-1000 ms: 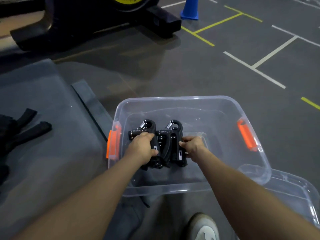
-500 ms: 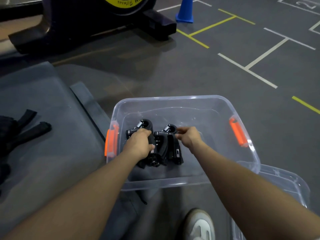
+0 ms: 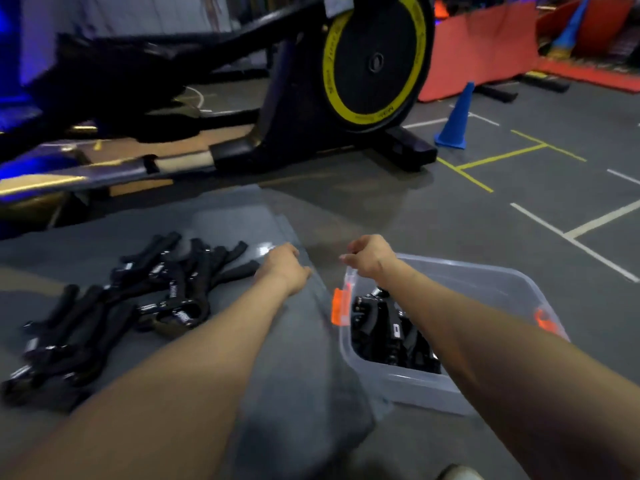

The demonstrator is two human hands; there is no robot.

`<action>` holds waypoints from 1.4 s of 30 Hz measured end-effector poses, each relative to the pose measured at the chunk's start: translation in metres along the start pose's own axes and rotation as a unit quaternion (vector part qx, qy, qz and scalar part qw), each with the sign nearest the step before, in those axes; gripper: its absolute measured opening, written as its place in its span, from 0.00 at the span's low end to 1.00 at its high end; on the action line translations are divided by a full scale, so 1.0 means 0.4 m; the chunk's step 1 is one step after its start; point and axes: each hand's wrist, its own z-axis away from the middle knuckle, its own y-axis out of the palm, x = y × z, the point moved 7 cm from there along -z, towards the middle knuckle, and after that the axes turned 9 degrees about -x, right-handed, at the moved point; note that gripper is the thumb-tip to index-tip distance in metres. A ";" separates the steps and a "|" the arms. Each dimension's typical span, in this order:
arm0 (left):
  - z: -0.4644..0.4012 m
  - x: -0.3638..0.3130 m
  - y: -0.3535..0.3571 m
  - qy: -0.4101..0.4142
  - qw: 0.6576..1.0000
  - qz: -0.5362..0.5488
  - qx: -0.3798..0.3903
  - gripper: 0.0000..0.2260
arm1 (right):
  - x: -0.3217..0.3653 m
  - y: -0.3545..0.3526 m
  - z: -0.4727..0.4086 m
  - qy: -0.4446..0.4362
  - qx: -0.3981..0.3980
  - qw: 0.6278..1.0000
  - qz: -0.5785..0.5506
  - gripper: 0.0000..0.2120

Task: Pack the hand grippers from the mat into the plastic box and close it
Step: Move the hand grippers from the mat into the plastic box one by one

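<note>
We can make out small dark lettering running along the yellow ring of the black flywheel (image 3: 375,60) on the exercise machine, but it is too blurred for us to read. White label patches on the black spring hand grippers (image 3: 391,329) are illegible too.

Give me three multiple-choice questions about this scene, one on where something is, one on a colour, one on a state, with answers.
1. Where does the pile of grippers lie?
A. on the mat
B. on the bike
C. inside the cone

2. What colour are the latches on the box?
A. green
B. orange
C. white

3. What does the left hand hold?
A. a gripper
B. the lid
C. nothing

Answers: 1 A, the pile rests on the grey mat left of the box. 2 B, both latches show orange. 3 C, the hand is over the mat with nothing in it.
</note>
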 end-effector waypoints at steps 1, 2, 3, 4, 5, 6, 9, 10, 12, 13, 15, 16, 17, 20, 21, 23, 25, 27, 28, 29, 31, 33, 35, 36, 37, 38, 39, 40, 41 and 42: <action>-0.005 0.011 -0.041 -0.003 1.000 0.001 -0.010 0.20 | 0.039 0.022 0.009 -0.014 0.004 1.000 0.005 0.19; -0.010 0.025 -0.082 -0.002 1.000 -0.002 -0.019 0.19 | 0.076 0.044 0.018 -0.028 0.007 1.000 0.012 0.19; -0.013 0.043 -0.120 -0.005 1.000 -0.006 -0.029 0.19 | 0.108 0.069 0.029 -0.039 0.013 0.999 0.019 0.19; -0.016 0.066 -0.155 -0.011 0.999 -0.011 -0.042 0.18 | 0.134 0.098 0.036 -0.048 0.022 0.998 0.022 0.19; -0.019 0.095 -0.185 -0.019 0.998 -0.015 -0.055 0.17 | 0.155 0.131 0.043 -0.053 0.035 0.998 0.022 0.19; -0.021 0.128 -0.206 -0.030 0.997 -0.017 -0.063 0.16 | 0.172 0.167 0.048 -0.055 0.049 0.997 0.020 0.19; -0.017 0.251 -0.218 -0.068 0.996 -0.012 -0.061 0.17 | 0.193 0.287 0.061 -0.046 0.086 0.995 0.006 0.18; -0.013 0.293 -0.213 -0.081 0.995 -0.013 -0.061 0.17 | 0.193 0.325 0.064 -0.044 0.099 0.994 0.005 0.17; -0.013 0.367 -0.201 -0.103 0.993 -0.023 -0.057 0.17 | 0.194 0.392 0.071 -0.047 0.123 0.991 0.006 0.16; -0.019 0.395 -0.198 -0.114 0.992 -0.027 -0.055 0.17 | 0.192 0.421 0.071 -0.048 0.132 0.990 0.006 0.16; -0.040 0.432 -0.192 -0.129 0.990 -0.028 -0.054 0.17 | 0.179 0.472 0.066 -0.043 0.146 0.988 0.014 0.17; -0.051 0.442 -0.186 -0.130 0.990 -0.028 -0.052 0.16 | 0.169 0.496 0.060 -0.040 0.150 0.988 0.021 0.18; -0.061 0.449 -0.176 -0.127 0.990 -0.031 -0.047 0.16 | 0.159 0.518 0.054 -0.040 0.153 0.987 0.030 0.18; -0.079 0.480 -0.124 -0.112 0.991 -0.065 -0.025 0.16 | 0.133 0.570 0.029 -0.045 0.162 0.984 0.058 0.19; -0.080 0.494 -0.103 -0.110 0.991 -0.079 -0.020 0.17 | 0.131 0.580 0.022 -0.044 0.163 0.984 0.060 0.19; -0.080 0.513 -0.060 -0.104 0.989 -0.107 -0.014 0.19 | 0.127 0.592 0.008 -0.039 0.164 0.984 0.062 0.18; -0.081 0.514 -0.026 -0.094 0.985 -0.141 -0.013 0.20 | 0.118 0.599 -0.002 -0.033 0.163 0.984 0.063 0.18; -0.087 0.513 -0.009 -0.086 0.980 -0.177 -0.036 0.17 | 0.098 0.609 -0.003 -0.019 0.167 0.984 0.056 0.18; -0.089 0.513 -0.002 -0.081 0.976 -0.196 -0.046 0.16 | 0.085 0.613 -0.001 -0.009 0.170 0.984 0.053 0.18; -0.088 0.516 0.007 -0.077 0.972 -0.216 -0.051 0.15 | 0.073 0.616 0.001 -0.003 0.172 0.984 0.053 0.18; -0.084 0.523 0.020 -0.073 0.967 -0.237 -0.059 0.12 | 0.062 0.617 0.004 0.005 0.175 0.983 0.047 0.17; -0.085 0.527 0.016 -0.076 0.967 -0.232 -0.079 0.11 | 0.065 0.610 0.006 0.007 0.174 0.984 0.032 0.17; -0.086 0.520 -0.005 -0.066 0.966 -0.227 -0.103 0.11 | 0.073 0.603 0.007 0.002 0.174 0.984 0.025 0.17; -0.085 0.511 -0.020 -0.051 0.966 -0.225 -0.116 0.11 | 0.080 0.596 0.008 -0.003 0.172 0.985 0.022 0.17; -0.085 0.498 -0.038 -0.033 0.966 -0.218 -0.132 0.13 | 0.088 0.586 0.009 -0.010 0.168 0.986 0.019 0.17; -0.082 0.483 -0.062 -0.016 0.967 -0.206 -0.151 0.14 | 0.097 0.574 0.009 -0.017 0.161 0.987 0.014 0.17; -0.078 0.470 -0.090 -0.007 0.967 -0.186 -0.174 0.14 | 0.106 0.560 0.007 -0.025 0.152 0.988 0.006 0.17; -0.073 0.457 -0.123 -0.003 0.967 -0.161 -0.199 0.14 | 0.118 0.544 0.007 -0.034 0.143 0.989 -0.003 0.16; -0.070 0.444 -0.157 0.000 0.966 -0.134 -0.223 0.13 | 0.132 0.527 0.008 -0.044 0.133 0.990 -0.012 0.16; -0.066 0.431 -0.188 0.005 0.964 -0.109 -0.242 0.12 | 0.147 0.508 0.011 -0.056 0.123 0.991 -0.020 0.15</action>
